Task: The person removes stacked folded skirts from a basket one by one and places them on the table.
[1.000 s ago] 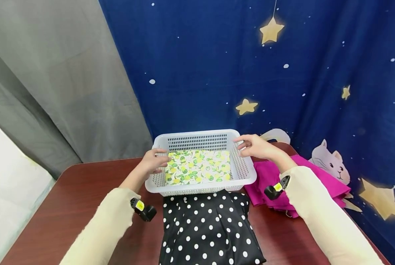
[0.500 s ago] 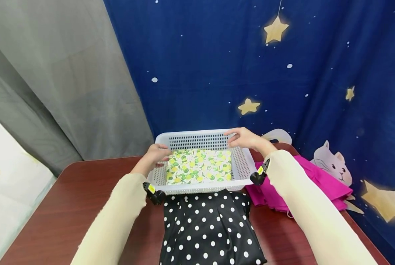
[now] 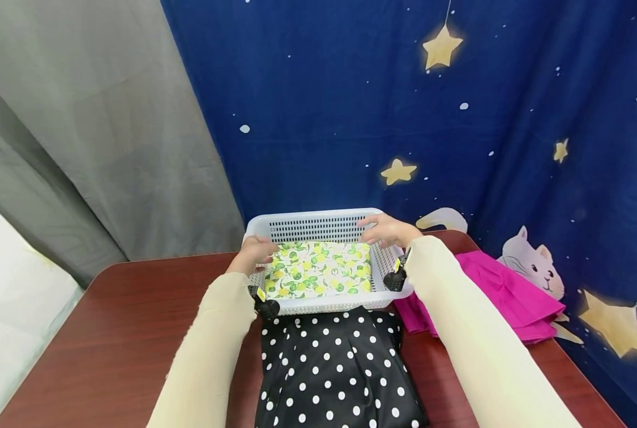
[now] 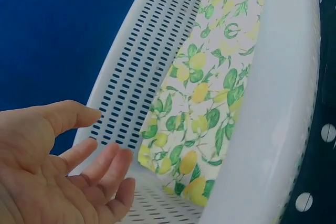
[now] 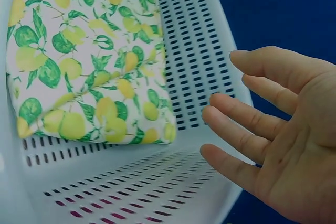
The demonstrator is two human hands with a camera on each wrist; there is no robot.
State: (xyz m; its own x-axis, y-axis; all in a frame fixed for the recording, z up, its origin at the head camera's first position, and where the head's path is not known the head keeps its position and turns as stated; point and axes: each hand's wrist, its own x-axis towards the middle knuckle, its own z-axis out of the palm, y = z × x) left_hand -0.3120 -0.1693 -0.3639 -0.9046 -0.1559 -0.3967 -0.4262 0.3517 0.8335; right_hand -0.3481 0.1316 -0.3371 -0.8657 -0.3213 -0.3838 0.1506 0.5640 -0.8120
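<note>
Cloth (image 3: pixel 319 270) (in basket (image 3: pixel 322 304)) — between left grip (image 3: pixel 254 252), right grip (image 3: pixel 389 230).

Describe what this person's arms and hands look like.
Both sleeves are long, plain and cream. Each wrist carries a small black device with a yellow label. The left hand and right hand are ungloved, with no rings visible.

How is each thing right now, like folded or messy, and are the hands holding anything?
Left hand: fingers loosely bent, holding nothing
Right hand: fingers apart, holding nothing
White plastic basket: upright, not full
Lemon-print cloth: folded, inside the basket
Black polka-dot cloth: laid out, wrinkled
Magenta cloth: loosely bunched
Blue starry curtain: hanging
Grey curtain: hanging
</note>
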